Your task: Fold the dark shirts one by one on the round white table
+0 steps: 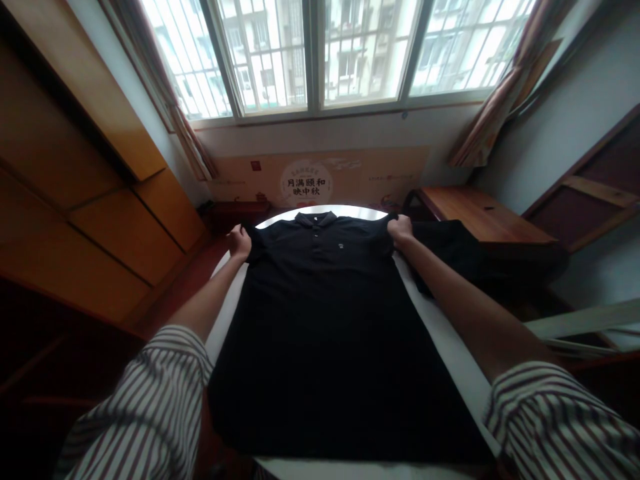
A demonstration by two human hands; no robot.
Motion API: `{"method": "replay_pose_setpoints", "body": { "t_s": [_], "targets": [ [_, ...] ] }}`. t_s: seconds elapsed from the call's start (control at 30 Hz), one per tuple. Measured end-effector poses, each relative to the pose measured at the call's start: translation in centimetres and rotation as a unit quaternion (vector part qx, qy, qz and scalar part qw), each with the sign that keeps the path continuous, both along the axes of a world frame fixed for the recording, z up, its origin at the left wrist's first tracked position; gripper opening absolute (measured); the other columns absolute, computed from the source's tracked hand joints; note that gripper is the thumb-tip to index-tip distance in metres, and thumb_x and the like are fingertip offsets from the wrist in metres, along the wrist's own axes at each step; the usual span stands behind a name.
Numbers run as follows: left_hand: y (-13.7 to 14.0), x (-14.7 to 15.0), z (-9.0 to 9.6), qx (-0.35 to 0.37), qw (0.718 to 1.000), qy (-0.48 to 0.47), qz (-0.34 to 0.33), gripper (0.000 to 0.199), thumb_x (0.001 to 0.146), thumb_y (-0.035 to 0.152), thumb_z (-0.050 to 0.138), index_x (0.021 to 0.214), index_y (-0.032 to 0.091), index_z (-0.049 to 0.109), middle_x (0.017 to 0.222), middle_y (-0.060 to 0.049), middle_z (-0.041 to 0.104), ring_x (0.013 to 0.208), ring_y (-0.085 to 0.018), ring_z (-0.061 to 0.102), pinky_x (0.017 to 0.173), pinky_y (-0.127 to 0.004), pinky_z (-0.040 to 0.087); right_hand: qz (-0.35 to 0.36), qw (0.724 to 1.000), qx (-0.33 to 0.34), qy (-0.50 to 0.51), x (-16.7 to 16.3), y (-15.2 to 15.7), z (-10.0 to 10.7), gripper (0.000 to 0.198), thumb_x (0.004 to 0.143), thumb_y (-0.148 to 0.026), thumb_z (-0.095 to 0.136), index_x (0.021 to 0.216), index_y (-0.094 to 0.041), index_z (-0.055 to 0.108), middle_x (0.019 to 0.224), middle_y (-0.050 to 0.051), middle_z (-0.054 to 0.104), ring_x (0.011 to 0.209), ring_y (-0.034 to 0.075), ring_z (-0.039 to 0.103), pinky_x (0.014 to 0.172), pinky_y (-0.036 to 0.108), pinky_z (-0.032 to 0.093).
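Observation:
A black polo shirt (330, 333) lies spread, front side up, over a white round-edged table (440, 333). Its collar points toward the window and its hem hangs near the table's close edge. A small light mark shows on the chest. My left hand (240, 243) is closed on the sleeve at the left. On the other side my right hand (401, 231) grips the right sleeve. Both arms reach forward in striped sleeves. The fingertips are partly hidden by the cloth and the hands.
Beyond the right hand lies more dark cloth (445, 247), beside a brown wooden desk (490, 210). Wooden cabinets (125, 233) stand at the left. A barred window (320, 53) with curtains and a printed banner (350, 173) are at the back.

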State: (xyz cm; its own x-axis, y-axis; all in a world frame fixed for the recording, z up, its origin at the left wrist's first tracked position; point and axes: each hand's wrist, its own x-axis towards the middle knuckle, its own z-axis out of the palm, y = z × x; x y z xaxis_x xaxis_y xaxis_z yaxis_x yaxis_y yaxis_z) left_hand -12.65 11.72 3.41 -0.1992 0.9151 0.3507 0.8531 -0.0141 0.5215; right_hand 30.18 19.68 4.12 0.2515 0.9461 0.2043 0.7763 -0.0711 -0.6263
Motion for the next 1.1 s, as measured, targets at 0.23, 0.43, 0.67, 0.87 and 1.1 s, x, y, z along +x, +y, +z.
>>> {"method": "replay_pose_setpoints", "body": {
  "t_s": [0.23, 0.43, 0.67, 0.87, 1.1],
  "targets": [
    [-0.1, 8.1, -4.7, -0.013, 0.98, 0.154, -0.127, 0.022, 0.094, 0.018, 0.055, 0.107, 0.011, 0.07, 0.116, -0.016, 0.06, 0.109, -0.025, 0.057, 0.095, -0.034, 0.046, -0.003, 0.999, -0.026, -0.021, -2.8, 0.1, 0.6, 0.038, 0.084, -0.015, 0.048, 0.114, -0.001, 0.068, 0.117, 0.028, 0.064, 0.109, 0.034, 0.061, 0.094, 0.038, 0.047],
    [-0.9, 9.1, -7.2, 0.029, 0.981, 0.169, -0.095, 0.031, 0.097, 0.024, 0.05, 0.117, 0.012, 0.07, 0.102, -0.013, 0.06, 0.098, -0.024, 0.058, 0.091, -0.033, 0.048, 0.0, 0.999, 0.014, -0.033, -2.7, -0.1, 0.9, 0.04, 0.086, -0.019, 0.052, 0.117, 0.003, 0.065, 0.114, 0.03, 0.066, 0.109, 0.035, 0.062, 0.095, 0.041, 0.047],
    [-1.0, 9.1, -7.6, 0.061, 0.981, 0.162, -0.087, 0.027, 0.093, 0.023, 0.055, 0.11, 0.014, 0.073, 0.098, -0.011, 0.061, 0.096, -0.024, 0.058, 0.089, -0.033, 0.05, 0.192, 0.978, 0.01, -0.079, -6.4, 0.8, -0.8, 0.026, 0.09, -0.025, 0.054, 0.102, -0.013, 0.074, 0.099, 0.01, 0.074, 0.092, 0.021, 0.068, 0.085, 0.027, 0.05],
    [-1.2, 9.3, -7.5, 0.066, 0.982, 0.156, -0.081, 0.026, 0.092, 0.022, 0.056, 0.108, 0.014, 0.074, 0.097, -0.011, 0.062, 0.095, -0.024, 0.059, 0.087, -0.032, 0.051, 0.118, 0.982, -0.042, -0.139, -4.2, 2.6, -3.2, 0.042, 0.088, -0.019, 0.053, 0.126, -0.005, 0.063, 0.127, 0.023, 0.059, 0.113, 0.03, 0.059, 0.1, 0.037, 0.042],
    [-1.1, 9.3, -7.7, 0.074, 0.983, 0.15, -0.073, 0.024, 0.093, 0.022, 0.056, 0.106, 0.015, 0.074, 0.096, -0.011, 0.062, 0.094, -0.023, 0.06, 0.086, -0.031, 0.051, 0.131, 0.969, -0.091, -0.188, -3.9, 6.6, -4.2, 0.056, 0.092, -0.038, 0.059, 0.143, -0.017, 0.047, 0.136, 0.021, 0.047, 0.124, 0.033, 0.047, 0.105, 0.042, 0.032]
  ]
}}
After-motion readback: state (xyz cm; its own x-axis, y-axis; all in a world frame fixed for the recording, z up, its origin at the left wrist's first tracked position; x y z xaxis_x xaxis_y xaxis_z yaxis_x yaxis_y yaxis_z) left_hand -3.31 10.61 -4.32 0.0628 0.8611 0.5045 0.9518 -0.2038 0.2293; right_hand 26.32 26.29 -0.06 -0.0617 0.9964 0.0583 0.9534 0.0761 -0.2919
